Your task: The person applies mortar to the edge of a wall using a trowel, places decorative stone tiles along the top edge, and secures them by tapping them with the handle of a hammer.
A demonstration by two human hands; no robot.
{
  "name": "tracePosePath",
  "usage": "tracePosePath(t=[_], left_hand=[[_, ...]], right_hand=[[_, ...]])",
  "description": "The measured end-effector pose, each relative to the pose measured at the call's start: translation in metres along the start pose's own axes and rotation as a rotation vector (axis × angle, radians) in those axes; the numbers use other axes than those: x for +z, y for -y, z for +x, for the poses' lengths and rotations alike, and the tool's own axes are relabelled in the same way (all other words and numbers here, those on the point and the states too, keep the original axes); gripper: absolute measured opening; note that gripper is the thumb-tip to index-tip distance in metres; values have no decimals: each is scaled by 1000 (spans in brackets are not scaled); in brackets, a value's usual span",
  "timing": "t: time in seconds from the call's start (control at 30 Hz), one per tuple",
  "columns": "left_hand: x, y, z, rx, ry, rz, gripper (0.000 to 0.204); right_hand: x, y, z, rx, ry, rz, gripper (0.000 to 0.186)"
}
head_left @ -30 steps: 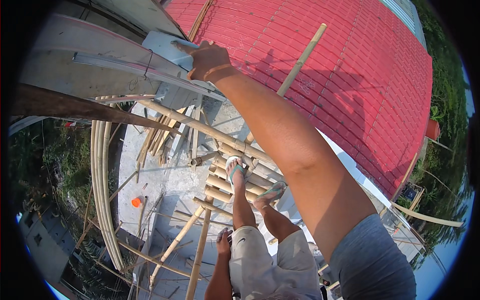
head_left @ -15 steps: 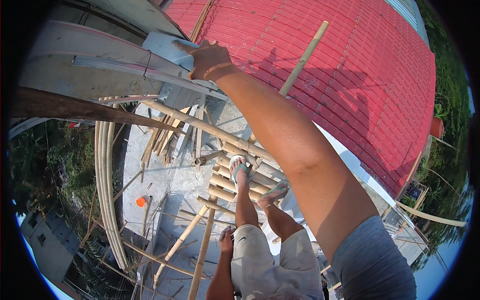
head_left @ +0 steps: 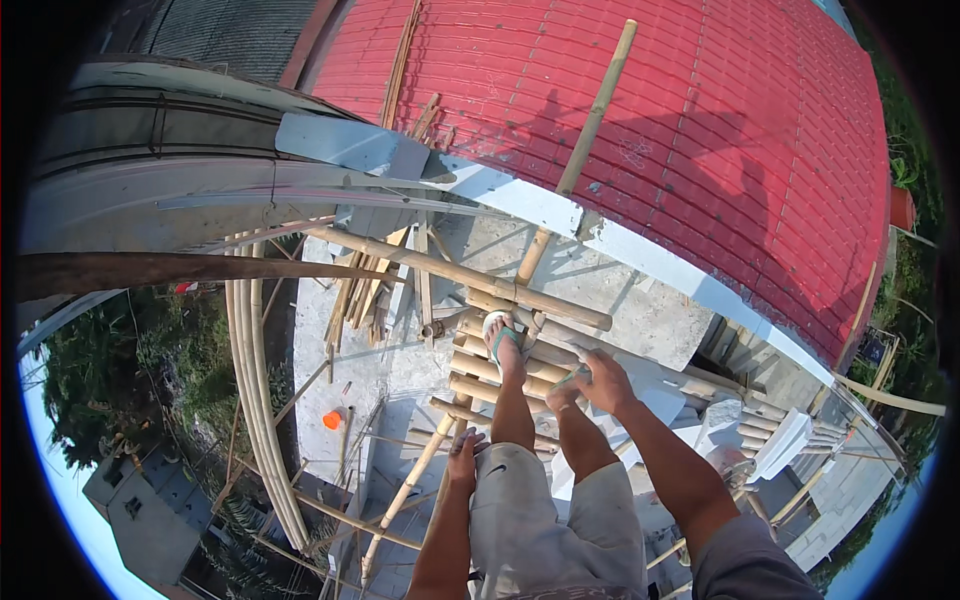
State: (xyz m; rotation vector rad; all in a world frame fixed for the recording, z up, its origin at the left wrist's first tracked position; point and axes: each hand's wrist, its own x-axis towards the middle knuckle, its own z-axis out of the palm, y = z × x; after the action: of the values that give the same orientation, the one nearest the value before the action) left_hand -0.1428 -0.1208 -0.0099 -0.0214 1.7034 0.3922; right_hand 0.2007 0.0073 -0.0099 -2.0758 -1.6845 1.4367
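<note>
My right hand [head_left: 602, 381] hangs in front of my right shin and sandal, thumb and fingers apart, with nothing seen in it. My left hand [head_left: 464, 458] is down beside my left thigh, its fingers loosely bent and partly apart; nothing shows in it. Below are my feet in green-strapped sandals [head_left: 507, 345], standing on a platform of bamboo poles [head_left: 478, 388]. A pale blue-grey block [head_left: 350, 146] lies on top of the wall at the upper left, away from both hands.
A white-topped wall [head_left: 680, 270] edges a red tiled roof [head_left: 740, 130]. One bamboo pole [head_left: 600, 105] leans across it; another [head_left: 450, 268] crosses ahead of my feet. A dark beam [head_left: 150, 272] juts in at left. Far below are timber strips [head_left: 362, 290] and an orange container [head_left: 332, 420].
My right hand has left the block on the wall and come back down near my right leg. The block stays put. My view has shifted, showing more of the wall top.
</note>
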Motion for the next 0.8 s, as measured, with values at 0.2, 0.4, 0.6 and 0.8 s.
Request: tracePosePath(t=[0.2,0.4,0.6,0.8], left_hand=[[22,-42,10,35,88,93,39],[49,-73,1,77,166,249,39],[101,-73,-22,75,286,408,36],[137,-67,-29,121,389,574,37]], right_hand=[[47,-109,-144,433,429,-67,51],[71,-86,-190,586,252,242,54],[111,-61,-217,531,36,404,49],[113,-52,-231,646,-61,552,46]])
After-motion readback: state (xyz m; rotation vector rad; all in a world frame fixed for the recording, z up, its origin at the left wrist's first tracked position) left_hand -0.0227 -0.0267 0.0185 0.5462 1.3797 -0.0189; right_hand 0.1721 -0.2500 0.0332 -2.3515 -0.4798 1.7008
